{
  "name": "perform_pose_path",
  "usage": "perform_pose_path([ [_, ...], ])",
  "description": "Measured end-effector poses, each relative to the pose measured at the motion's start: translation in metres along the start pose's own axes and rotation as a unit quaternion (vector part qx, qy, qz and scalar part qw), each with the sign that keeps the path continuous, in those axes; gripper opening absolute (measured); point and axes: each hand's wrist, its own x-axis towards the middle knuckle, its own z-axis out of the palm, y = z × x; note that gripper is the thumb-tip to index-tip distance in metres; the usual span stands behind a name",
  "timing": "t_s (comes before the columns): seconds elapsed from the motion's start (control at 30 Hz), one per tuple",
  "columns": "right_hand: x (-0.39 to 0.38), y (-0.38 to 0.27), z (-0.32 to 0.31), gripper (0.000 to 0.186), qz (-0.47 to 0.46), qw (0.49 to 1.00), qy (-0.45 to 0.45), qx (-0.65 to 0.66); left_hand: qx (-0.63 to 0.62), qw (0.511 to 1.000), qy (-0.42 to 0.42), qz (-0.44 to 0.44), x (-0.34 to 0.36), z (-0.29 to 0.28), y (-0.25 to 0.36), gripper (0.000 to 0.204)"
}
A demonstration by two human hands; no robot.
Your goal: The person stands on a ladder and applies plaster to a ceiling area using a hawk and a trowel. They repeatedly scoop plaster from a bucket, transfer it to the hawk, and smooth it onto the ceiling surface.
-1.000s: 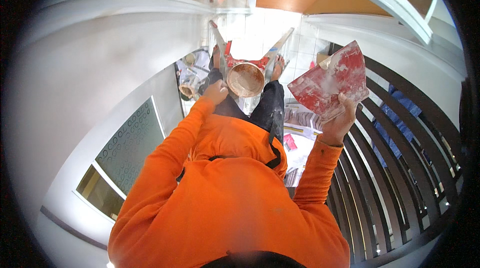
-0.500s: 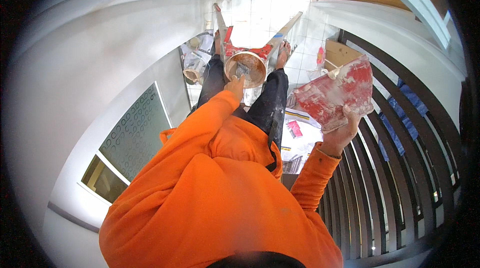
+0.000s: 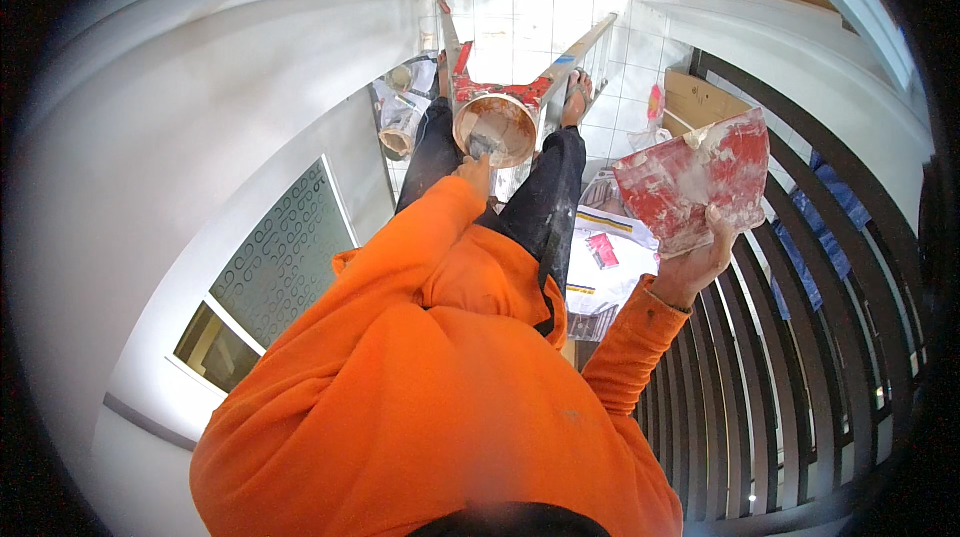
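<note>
My left hand [image 3: 474, 175] is closed at the near rim of a round bucket [image 3: 528, 137] smeared with plaster. It grips a small grey-bladed putty knife [image 3: 481, 147], whose blade reaches inside the bucket; the handle is mostly hidden by my fingers. The bucket rests against the red, stained top of a stepladder [image 3: 552, 87], between my legs. Out to the right, my right hand [image 3: 700, 262] is wrapped round the lower edge of a red plastering board [image 3: 690, 177]. White plaster is caked over its face, and it tilts above the floor.
Slatted dark railing [image 3: 770, 337] runs along the right, with blue cloth [image 3: 825, 217] behind it. A cardboard box [image 3: 700, 97] stands beyond the board. White printed sacks [image 3: 610, 257] lie below it. Left of my legs are bags and a small container [image 3: 397, 143]. A white wall [image 3: 250, 87] curves along the left.
The red board in my right hand has shifted slightly right and turned a little. My left hand stays at the bucket with the putty knife. The whole view has moved slightly.
</note>
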Motion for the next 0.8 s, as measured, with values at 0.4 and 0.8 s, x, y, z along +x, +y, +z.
perform_pose_path([
  [0.4,-0.004,0.009,-0.011,0.048,-0.041,0.999,0.017,0.016,0.002,0.982,-0.165,0.093,0.055,-0.039,0.017,0.046],
  [0.8,0.006,0.021,-0.055,0.049,-0.093,0.991,0.094,0.029,0.175,0.936,-0.288,0.097,0.124,-0.036,0.054,0.036],
])
